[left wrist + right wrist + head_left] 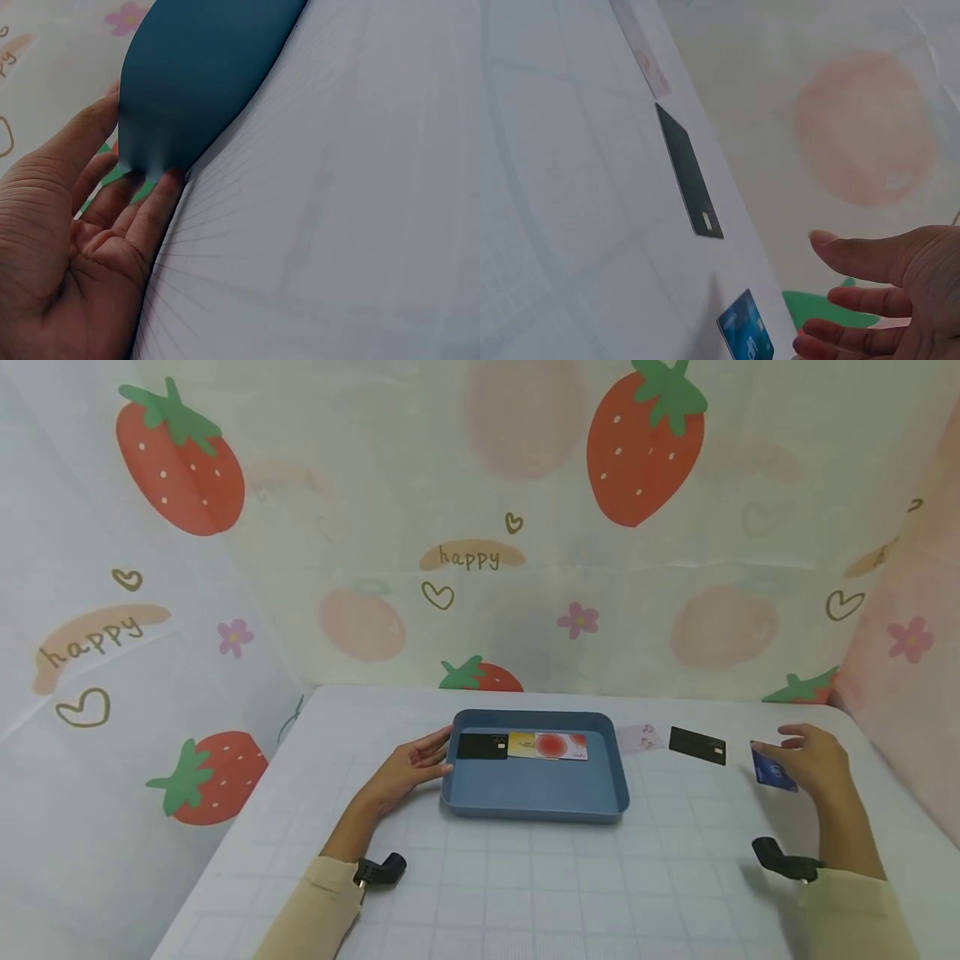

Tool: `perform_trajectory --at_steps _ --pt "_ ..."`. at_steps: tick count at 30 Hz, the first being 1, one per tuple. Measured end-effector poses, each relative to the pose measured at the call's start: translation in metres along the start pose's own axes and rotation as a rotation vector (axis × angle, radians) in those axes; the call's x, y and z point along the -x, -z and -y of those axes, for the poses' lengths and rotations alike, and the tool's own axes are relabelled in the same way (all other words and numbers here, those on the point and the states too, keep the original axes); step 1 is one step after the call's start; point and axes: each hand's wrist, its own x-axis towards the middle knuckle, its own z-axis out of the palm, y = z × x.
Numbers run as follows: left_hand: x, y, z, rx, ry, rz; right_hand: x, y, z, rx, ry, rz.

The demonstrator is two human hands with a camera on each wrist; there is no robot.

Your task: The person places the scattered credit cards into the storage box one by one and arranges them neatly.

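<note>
My left hand (405,772) rests its fingertips against the left end of a shallow blue-grey tray (532,795). In the left wrist view, the fingers lie along the outer wall of the tray (195,67). Inside it a black card (482,747), a yellow card (521,744) and a white card with a red disc (561,746) lie in a row. At the far right, my right hand (816,762) hovers beside a blue card (772,772). The right wrist view shows a gap between its spread fingers and that blue card (746,326) on the table.
Between the tray and the blue card lie a pale pink card (640,738) and a second black card (697,746) with a chip. A white checked cloth (525,885) covers the table. Strawberry-printed sheets (285,527) hang behind and on both sides.
</note>
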Motion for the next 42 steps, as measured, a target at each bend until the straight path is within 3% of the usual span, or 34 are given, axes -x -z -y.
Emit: perform_trajectory --at_steps 4,10,17,27,42 --pt "0.0 0.0 0.0 -0.006 -0.003 -0.003 0.002 0.002 -0.006 0.02 -0.005 0.008" --pt "-0.001 0.0 0.002 -0.007 -0.003 0.005 0.004 0.003 -0.008 0.084 -0.106 0.04" --pt "-0.002 0.001 0.001 -0.007 -0.012 0.01 0.003 0.001 -0.011 0.077 -0.203 0.093" --pt "-0.002 0.0 -0.001 -0.011 -0.017 0.015 0.0 -0.002 -0.018 0.144 -0.197 0.104" --pt "-0.001 0.0 -0.002 -0.018 0.005 0.0 0.001 -0.006 -0.023 0.141 -0.232 0.081"
